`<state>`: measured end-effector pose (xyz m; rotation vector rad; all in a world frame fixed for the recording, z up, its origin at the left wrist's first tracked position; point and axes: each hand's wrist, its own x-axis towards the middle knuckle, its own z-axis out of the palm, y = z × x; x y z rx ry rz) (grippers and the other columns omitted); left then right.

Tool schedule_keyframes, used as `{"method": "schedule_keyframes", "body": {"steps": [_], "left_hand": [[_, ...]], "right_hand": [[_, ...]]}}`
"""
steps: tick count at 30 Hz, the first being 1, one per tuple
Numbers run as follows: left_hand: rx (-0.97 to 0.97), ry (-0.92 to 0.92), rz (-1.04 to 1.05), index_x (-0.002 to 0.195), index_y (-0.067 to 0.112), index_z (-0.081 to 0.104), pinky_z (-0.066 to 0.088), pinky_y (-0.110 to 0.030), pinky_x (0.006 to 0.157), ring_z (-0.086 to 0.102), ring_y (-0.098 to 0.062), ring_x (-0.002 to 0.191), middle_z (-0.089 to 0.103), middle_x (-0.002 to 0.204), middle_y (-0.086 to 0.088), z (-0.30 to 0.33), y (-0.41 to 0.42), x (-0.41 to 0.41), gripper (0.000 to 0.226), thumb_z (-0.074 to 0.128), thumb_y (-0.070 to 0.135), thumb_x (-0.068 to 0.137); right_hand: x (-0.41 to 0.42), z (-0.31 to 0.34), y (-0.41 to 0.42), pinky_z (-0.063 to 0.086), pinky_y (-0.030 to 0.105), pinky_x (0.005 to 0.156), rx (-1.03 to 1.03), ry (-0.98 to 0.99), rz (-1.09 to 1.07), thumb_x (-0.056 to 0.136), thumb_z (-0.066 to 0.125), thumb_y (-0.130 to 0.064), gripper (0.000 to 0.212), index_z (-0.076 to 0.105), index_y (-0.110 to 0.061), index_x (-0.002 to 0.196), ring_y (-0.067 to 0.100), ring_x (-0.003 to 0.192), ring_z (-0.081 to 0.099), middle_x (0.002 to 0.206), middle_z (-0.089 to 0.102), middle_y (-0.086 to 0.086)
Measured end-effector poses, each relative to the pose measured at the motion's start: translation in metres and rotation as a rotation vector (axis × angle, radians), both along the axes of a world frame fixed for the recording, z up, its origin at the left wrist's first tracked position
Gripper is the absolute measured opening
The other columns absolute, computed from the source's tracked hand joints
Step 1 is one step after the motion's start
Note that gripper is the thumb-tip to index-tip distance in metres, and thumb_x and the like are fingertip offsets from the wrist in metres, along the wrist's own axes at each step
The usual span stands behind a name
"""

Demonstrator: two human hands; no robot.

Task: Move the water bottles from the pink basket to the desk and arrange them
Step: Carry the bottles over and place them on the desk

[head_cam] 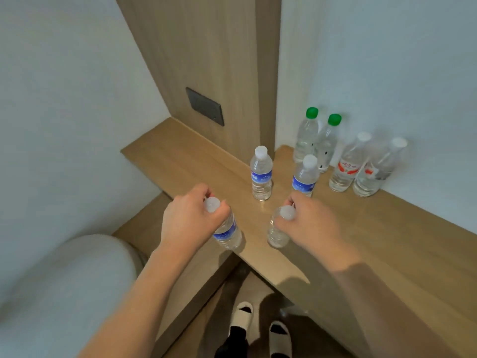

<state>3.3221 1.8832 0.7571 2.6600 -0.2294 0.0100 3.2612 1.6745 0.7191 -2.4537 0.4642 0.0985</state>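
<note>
The left hand and right hand each grip a clear plastic blue-labelled bottle and an unlabelled-looking one by the neck, probably to set them upright on the wooden desk.

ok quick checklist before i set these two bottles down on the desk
1. Left hand grips its blue-label bottle near the cap: ok.
2. Right hand grips the other bottle: ok.
3. Left bottle over the desk: not ok, at its front edge.
4. Right bottle's base on the desk: cannot tell.
5. Six standing bottles, nearest, apart from both hands: ok.
</note>
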Motion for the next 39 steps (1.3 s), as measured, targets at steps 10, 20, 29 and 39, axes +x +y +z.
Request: {"method": "schedule_keyframes", "body": {"steps": [10,20,29,39], "left_hand": [[0.046,0.082,-0.229,0.078,0.023,0.051,0.048,-0.034,0.055,0.058,-0.020,0.062,0.058,0.061,0.003,-0.041,-0.029,0.073,0.026,0.061,0.047,0.080],[0.043,0.150,-0.322,0.077,0.024,0.050,0.036,-0.029,0.050,0.056,-0.016,0.063,0.059,0.064,0.005,-0.060,-0.046,0.093,0.025,0.062,0.046,0.080],[0.063,0.150,-0.364,0.077,0.023,0.048,0.039,-0.031,0.054,0.058,-0.022,0.067,0.059,0.064,0.005,-0.075,-0.055,0.097,0.029,0.060,0.049,0.080],[0.213,0.167,-0.360,0.082,0.024,0.042,0.043,-0.031,0.058,0.059,-0.025,0.070,0.060,0.072,0.002,-0.070,-0.066,0.104,0.024,0.053,0.046,0.081]], "right_hand": [[0.023,-0.030,-0.006,0.028,0.022,0.054,0.014,0.056,-0.231,0.086,0.061,-0.034,0.015,0.051,-0.024,0.091,0.016,0.077,0.052,0.082,0.057,-0.003],[0.014,-0.057,-0.006,0.033,0.022,0.051,-0.026,-0.167,-0.281,0.084,0.067,-0.036,0.021,0.049,-0.024,0.085,0.012,0.057,0.050,0.068,0.052,-0.006],[0.010,-0.072,-0.003,0.037,0.016,0.060,0.150,-0.197,-0.346,0.086,0.067,-0.043,0.027,0.048,-0.032,0.103,0.000,0.076,0.053,0.094,0.053,-0.012],[0.008,-0.081,0.003,0.035,0.009,0.065,0.089,-0.226,-0.400,0.088,0.066,-0.045,0.041,0.054,-0.021,0.119,0.004,0.086,0.052,0.108,0.055,-0.006]]}}
